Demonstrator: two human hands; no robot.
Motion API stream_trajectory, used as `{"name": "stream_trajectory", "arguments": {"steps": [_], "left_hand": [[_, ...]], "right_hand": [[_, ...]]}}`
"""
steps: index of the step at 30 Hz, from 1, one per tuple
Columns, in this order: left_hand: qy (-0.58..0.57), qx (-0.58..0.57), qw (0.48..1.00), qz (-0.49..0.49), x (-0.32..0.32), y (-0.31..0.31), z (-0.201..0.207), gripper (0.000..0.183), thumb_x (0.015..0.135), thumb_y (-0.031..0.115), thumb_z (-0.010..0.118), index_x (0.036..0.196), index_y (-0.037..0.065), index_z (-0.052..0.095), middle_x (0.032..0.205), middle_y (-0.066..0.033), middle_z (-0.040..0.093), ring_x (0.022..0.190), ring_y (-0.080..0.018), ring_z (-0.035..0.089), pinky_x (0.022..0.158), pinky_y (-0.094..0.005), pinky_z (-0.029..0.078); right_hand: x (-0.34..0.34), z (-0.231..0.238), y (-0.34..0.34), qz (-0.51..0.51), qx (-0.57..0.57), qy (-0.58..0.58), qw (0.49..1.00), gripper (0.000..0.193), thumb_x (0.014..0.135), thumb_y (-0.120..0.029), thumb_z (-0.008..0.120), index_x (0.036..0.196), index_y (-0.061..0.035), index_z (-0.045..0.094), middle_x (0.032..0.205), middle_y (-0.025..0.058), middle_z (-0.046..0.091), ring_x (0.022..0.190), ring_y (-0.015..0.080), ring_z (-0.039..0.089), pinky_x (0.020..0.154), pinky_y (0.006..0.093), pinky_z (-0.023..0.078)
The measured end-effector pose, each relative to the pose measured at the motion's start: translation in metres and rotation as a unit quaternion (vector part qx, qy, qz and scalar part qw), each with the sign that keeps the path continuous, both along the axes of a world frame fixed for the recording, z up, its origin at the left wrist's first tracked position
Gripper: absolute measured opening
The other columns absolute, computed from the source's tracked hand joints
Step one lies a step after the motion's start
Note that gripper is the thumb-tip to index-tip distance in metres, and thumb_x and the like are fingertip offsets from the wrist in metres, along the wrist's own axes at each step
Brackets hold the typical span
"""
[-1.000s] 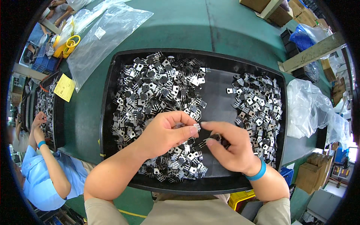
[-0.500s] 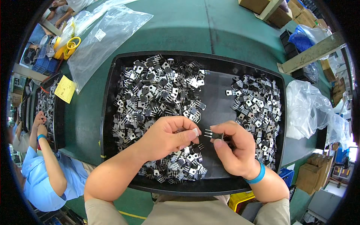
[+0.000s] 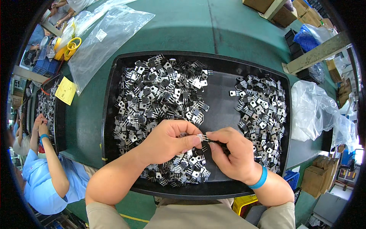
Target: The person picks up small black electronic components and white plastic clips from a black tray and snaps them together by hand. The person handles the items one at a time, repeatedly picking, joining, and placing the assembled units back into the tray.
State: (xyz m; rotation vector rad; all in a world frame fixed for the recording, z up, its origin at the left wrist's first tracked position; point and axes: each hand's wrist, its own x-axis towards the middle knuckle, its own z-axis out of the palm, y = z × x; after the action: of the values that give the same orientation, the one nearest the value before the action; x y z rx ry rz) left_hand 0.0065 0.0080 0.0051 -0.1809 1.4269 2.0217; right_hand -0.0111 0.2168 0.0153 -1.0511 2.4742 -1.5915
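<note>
Between the thumb and forefinger of my left hand (image 3: 166, 143) is a small white piece (image 3: 199, 136), too small to name exactly. My right hand (image 3: 236, 154) pinches a three-legged transistor (image 3: 205, 139), whose body is mostly hidden by the fingers. Its metal legs point left and meet the white piece; whether they go into it, I cannot tell. Both hands are closed above a large black tray (image 3: 223, 97). A big pile of transistors (image 3: 156, 95) fills the tray's left side, and a smaller transistor pile (image 3: 263, 110) lies along its right side.
The tray rests on a green table (image 3: 183, 26). A clear plastic bag (image 3: 114, 34) and a yellow paper slip (image 3: 65, 91) lie left of it, crumpled clear bags (image 3: 310, 110) right. Metal posts (image 3: 316, 53) stand at the right. A co-worker in blue (image 3: 53, 175) handles parts at the left.
My right hand has moved slightly left, bringing the transistor's legs up to the white piece in my left hand. A gap stood between them before. My left hand has barely moved.
</note>
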Motion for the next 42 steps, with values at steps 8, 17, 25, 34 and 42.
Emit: {"name": "stream_trajectory", "arguments": {"steps": [8,17,25,34,42], "left_hand": [[0.038,-0.051,0.998,-0.005,0.001,0.004,0.002,0.014,0.089,0.012,0.066,0.096,0.001,0.067,0.08,0.0008,0.065,0.068,-0.0006,0.052,0.058,-0.0175,0.042],[0.027,-0.057,0.998,0.014,0.001,0.0,0.002,0.011,0.085,0.01,0.067,0.089,-0.001,0.067,0.078,-0.0006,0.064,0.068,-0.0043,0.055,0.061,-0.0203,0.044],[0.028,-0.099,0.995,-0.007,0.0,0.003,0.006,0.011,0.084,0.008,0.066,0.087,-0.002,0.067,0.077,-0.0013,0.064,0.068,-0.0048,0.055,0.061,-0.0211,0.044],[0.022,-0.057,0.998,-0.01,0.001,0.004,0.0,0.011,0.085,0.007,0.063,0.091,-0.002,0.066,0.077,-0.0017,0.064,0.067,-0.004,0.055,0.059,-0.0195,0.043],[-0.027,0.03,0.997,0.059,-0.002,0.002,0.0,0.021,0.091,0.002,0.052,0.111,-0.001,0.06,0.092,-0.0081,0.064,0.061,-0.0029,0.048,0.049,-0.0163,0.036]], "right_hand": [[0.004,-0.001,-0.002,-0.014,0.001,-0.093,0.996,0.02,0.082,0.002,0.061,0.1,-0.0028,0.062,0.085,0.0135,0.063,0.071,0.0271,0.063,0.062,0.0335,0.05],[0.002,-0.009,0.004,-0.021,-0.048,-0.269,0.962,0.026,0.084,0.003,0.063,0.107,-0.0013,0.051,0.08,0.0037,0.06,0.071,0.0054,0.054,0.058,0.0214,0.042],[0.001,-0.017,0.001,0.008,-0.04,-0.252,0.967,0.023,0.087,-0.002,0.062,0.108,-0.0019,0.052,0.078,0.0017,0.058,0.068,0.0053,0.051,0.058,0.0208,0.041],[-0.007,-0.002,0.003,-0.002,-0.092,-0.535,0.84,0.013,0.093,-0.012,0.06,0.103,-0.0046,0.055,0.076,0.0011,0.059,0.059,0.0045,0.052,0.05,0.0181,0.039],[-0.012,-0.021,0.01,0.089,0.156,-0.129,0.975,0.016,0.082,-0.005,0.063,0.098,-0.0055,0.062,0.087,0.0125,0.062,0.071,0.0271,0.062,0.061,0.0373,0.05]]}}
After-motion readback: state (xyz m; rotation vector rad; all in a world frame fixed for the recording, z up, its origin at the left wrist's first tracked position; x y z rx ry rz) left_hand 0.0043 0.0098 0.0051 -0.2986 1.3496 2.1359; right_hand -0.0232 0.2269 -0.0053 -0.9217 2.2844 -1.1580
